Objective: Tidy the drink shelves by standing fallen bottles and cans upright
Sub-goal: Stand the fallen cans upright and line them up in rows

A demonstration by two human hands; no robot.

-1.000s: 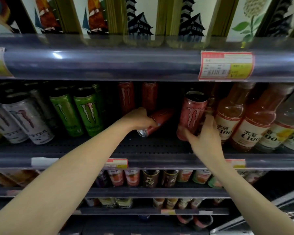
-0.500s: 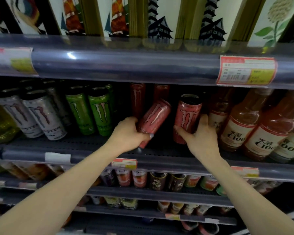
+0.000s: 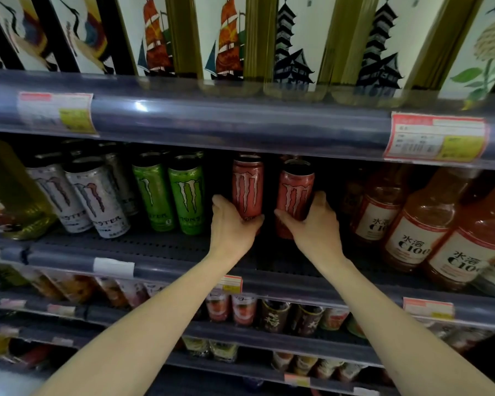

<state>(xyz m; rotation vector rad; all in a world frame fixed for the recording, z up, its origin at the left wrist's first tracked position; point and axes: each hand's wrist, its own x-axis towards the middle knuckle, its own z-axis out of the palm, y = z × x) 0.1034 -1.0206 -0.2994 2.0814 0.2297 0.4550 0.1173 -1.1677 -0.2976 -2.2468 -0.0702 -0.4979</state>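
Two tall pink-red cans with a claw logo stand side by side on the middle shelf [image 3: 166,250]. My left hand [image 3: 231,224] is wrapped around the base of the left red can [image 3: 247,186], which stands upright. My right hand [image 3: 315,224] grips the lower part of the right red can [image 3: 295,192], also upright. More red cans stand in the dark behind them, mostly hidden.
Green cans [image 3: 187,192] and white cans [image 3: 97,195] stand to the left, orange bottles [image 3: 412,224] to the right. A yellow-green bottle [image 3: 9,190] is at far left. The upper shelf rail [image 3: 240,118] hangs close above. Lower shelves hold small cans [image 3: 243,308].
My left hand has lifted the fallen red can from lying on the shelf to upright. My right hand stays on the neighbouring can. The view has shifted closer.
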